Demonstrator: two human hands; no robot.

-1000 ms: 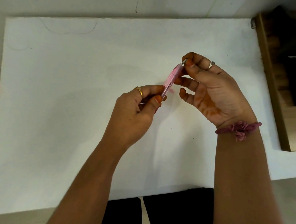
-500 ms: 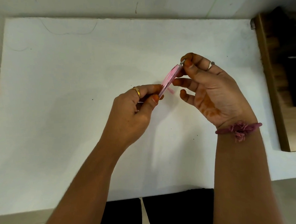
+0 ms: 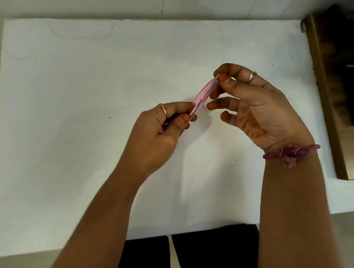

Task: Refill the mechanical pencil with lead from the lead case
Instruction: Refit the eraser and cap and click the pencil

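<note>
A pink translucent mechanical pencil (image 3: 202, 98) with dark lettering slants above the middle of the white table (image 3: 67, 98). My left hand (image 3: 161, 132) pinches its lower end between thumb and forefinger. My right hand (image 3: 257, 109) pinches the upper end, where a small metal tip shows between thumb and forefinger; the other fingers are spread. A small pink piece (image 3: 206, 109) shows just below the pencil, partly hidden by it. I cannot tell whether that piece is the lead case.
A brown wooden piece of furniture (image 3: 334, 105) stands along the table's right edge. A pale wall runs behind the table. My dark-clothed legs (image 3: 198, 253) show below the table's near edge.
Both hands and the pencil have stayed almost still; my left hand has shifted slightly to the left along the pencil's lower end.
</note>
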